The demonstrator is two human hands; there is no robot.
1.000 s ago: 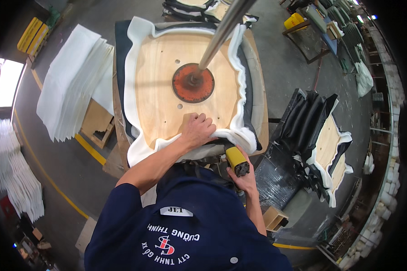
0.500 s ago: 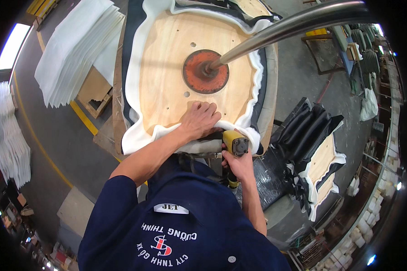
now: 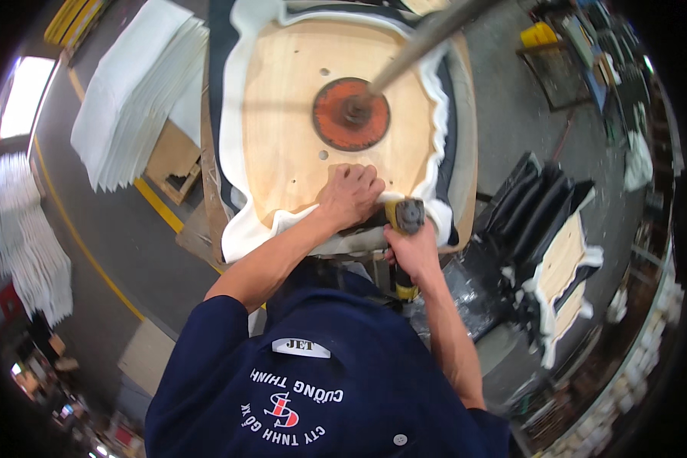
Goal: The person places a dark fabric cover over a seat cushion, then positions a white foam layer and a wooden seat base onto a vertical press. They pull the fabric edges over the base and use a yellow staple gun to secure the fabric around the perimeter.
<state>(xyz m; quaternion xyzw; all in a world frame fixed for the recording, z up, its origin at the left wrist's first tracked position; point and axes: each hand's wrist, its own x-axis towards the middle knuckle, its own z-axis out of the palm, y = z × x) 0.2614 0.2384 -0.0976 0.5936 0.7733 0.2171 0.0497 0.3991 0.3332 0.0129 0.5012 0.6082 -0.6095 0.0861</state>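
A pale plywood seat panel (image 3: 282, 114) lies on a worktable, ringed by white padding (image 3: 237, 160) and a black cover (image 3: 220, 99). An orange-red round plate (image 3: 332, 114) on a metal rod (image 3: 427, 46) bears on its middle. My left hand (image 3: 351, 195) is at the near edge, knuckles bent over the wood, fingers closed on the folded cover edge; the fingertips are partly hidden. Just to its right, my right hand (image 3: 416, 252) wraps round the handle of a yellow and black staple gun (image 3: 409, 217), whose head is against the near right edge of the panel.
White foam sheets (image 3: 133, 91) are stacked at the left, with more white sheets (image 3: 23, 237) farther out. Black covers (image 3: 530, 202) and padded panels (image 3: 561, 259) lie in a pile at the right. A wooden frame (image 3: 557, 72) stands at the far right.
The staple gun in my right hand has moved forward onto the panel's edge. My left hand has shifted slightly right along the edge. The whole view has moved a little.
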